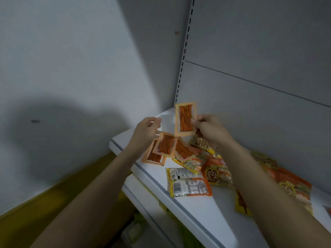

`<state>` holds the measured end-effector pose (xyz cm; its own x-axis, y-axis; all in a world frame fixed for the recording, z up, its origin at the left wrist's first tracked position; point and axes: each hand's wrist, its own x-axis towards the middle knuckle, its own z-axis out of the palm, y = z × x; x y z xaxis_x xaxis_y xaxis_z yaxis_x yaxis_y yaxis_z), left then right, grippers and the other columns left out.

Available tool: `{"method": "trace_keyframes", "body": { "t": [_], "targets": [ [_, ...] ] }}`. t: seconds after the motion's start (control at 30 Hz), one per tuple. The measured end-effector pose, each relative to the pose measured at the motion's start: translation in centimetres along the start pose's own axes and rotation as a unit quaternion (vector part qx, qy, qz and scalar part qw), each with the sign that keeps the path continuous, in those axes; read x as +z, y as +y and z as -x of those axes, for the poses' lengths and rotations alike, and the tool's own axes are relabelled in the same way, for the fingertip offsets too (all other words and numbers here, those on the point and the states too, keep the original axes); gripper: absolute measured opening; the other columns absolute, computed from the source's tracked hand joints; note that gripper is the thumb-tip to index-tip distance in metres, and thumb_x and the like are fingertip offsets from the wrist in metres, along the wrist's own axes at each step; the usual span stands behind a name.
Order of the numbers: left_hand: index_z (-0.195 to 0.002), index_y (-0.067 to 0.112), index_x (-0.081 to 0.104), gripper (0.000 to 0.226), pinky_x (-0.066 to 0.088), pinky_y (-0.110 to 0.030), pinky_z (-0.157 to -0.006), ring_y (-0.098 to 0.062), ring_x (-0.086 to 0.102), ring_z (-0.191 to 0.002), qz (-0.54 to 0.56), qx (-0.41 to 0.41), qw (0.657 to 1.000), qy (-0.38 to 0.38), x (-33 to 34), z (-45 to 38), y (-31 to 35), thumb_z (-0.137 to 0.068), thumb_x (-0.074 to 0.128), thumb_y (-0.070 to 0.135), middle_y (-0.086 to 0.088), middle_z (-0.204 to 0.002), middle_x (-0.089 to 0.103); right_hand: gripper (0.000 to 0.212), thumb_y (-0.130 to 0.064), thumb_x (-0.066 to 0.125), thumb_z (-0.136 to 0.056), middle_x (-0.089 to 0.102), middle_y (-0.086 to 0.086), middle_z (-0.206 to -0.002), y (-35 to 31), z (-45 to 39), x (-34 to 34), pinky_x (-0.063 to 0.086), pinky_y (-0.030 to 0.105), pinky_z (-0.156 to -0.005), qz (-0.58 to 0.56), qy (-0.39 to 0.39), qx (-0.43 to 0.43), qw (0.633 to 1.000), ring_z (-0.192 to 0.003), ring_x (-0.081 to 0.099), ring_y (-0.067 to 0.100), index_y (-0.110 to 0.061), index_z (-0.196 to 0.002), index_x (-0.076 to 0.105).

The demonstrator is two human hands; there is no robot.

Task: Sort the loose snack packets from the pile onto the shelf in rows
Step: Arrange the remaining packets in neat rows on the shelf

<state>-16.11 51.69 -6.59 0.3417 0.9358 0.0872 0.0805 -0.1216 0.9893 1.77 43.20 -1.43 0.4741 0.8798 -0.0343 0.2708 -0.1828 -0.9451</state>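
Right hand: our right hand (pixel 206 127) pinches a raised packet (pixel 186 119) by its right edge, thumb and fingers curled on it, holding it upright above the shelf (pixel 180 199).

Left hand: our left hand (pixel 146 130) hangs just left of the raised packet, fingers loosely curled; we cannot tell whether its fingertips touch anything, and it seems to hold nothing.

Raised packet: clear with an orange border and reddish strips inside, it stands over the shelf's far left corner, apart from the shelf surface.

Orange packets: three more orange packets (pixel 165 147) of the same kind lie overlapping on the shelf near its left front edge, just below the raised one and partly under our left hand.

Pile: the pile (pixel 217 173) of yellow and orange cartoon-printed packets spreads across the shelf to the right of the orange packets, partly hidden by our right forearm.

Label packets: two label packets (pixel 188 183) lie back side up, barcode showing, near the shelf's front edge, touching the pile.

Shelf: white, with a grey back panel (pixel 259 59) behind it and a slotted upright at its left rear corner.

Wall: a pale wall (pixel 62 59) stands left of the shelf.
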Motion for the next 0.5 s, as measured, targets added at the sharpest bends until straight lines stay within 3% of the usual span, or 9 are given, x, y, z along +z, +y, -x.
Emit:
{"method": "trace_keyframes", "body": {
  "t": [0.1,0.2,0.27,0.33,0.43,0.5],
  "targets": [
    [-0.114,0.017,0.061,0.028,0.063,-0.032,-0.073,-0.019,0.075,-0.086,0.067,-0.029,0.997,-0.033,0.2,1.2,0.9,-0.102,0.053,0.041,-0.006,-0.103,0.073,0.019,-0.014,0.055,-0.101,0.069,0.006,-0.074,-0.3,1.2,3.5,0.049,0.024,-0.052,-0.020,-0.067,0.002,0.998,-0.061,0.064,0.013,-0.008,-0.086,0.066],
    [-0.117,0.015,0.060,0.021,0.063,-0.036,-0.070,-0.025,0.076,-0.084,0.114,-0.028,0.993,-0.024,-1.3,2.0,0.5,-0.097,0.066,0.019,-0.012,-0.099,0.076,0.022,-0.019,0.056,-0.100,0.070,0.017,-0.077,0.1,1.9,5.4,0.052,0.031,-0.053,0.011,-0.099,-0.005,0.995,-0.061,0.064,0.024,-0.004,-0.089,0.066],
    [-0.116,0.018,0.055,0.026,0.062,-0.034,-0.067,-0.024,0.076,-0.083,0.099,-0.030,0.995,-0.014,-2.5,2.3,-0.1,-0.095,0.067,0.011,-0.012,-0.101,0.075,0.033,-0.028,0.052,-0.102,0.069,0.020,-0.084,0.8,1.7,5.6,0.050,0.033,-0.059,0.130,-0.081,-0.027,0.988,-0.070,0.063,0.027,0.001,-0.095,0.066],
    [-0.118,0.017,0.051,0.028,0.060,-0.028,-0.063,-0.020,0.074,-0.081,0.072,-0.041,0.997,0.004,-3.4,2.5,-0.4,-0.096,0.065,0.008,-0.009,-0.099,0.073,0.039,-0.038,0.048,-0.103,0.068,0.014,-0.097,1.5,1.5,5.6,0.047,0.034,-0.069,0.297,-0.033,-0.061,0.952,-0.087,0.063,0.027,-0.001,-0.104,0.062],
    [-0.122,0.014,0.049,0.030,0.055,-0.021,-0.053,-0.014,0.068,-0.075,0.063,-0.061,0.995,0.042,-4.3,2.4,-1.1,-0.097,0.060,0.002,-0.007,-0.094,0.069,0.051,-0.048,0.047,-0.100,0.062,0.017,-0.114,2.3,1.0,6.1,0.043,0.034,-0.076,0.379,-0.019,-0.037,0.925,-0.104,0.059,0.032,-0.002,-0.118,0.053],
    [-0.125,0.014,0.049,0.032,0.058,-0.028,-0.061,-0.018,0.069,-0.078,0.053,-0.071,0.994,0.061,-4.8,2.3,-1.8,-0.097,0.059,0.001,-0.015,-0.102,0.069,0.067,-0.060,0.048,-0.095,0.056,0.017,-0.123,2.6,0.6,6.7,0.042,0.035,-0.084,0.425,-0.035,-0.015,0.905,-0.115,0.052,0.033,0.000,-0.127,0.050]
  ]
}}
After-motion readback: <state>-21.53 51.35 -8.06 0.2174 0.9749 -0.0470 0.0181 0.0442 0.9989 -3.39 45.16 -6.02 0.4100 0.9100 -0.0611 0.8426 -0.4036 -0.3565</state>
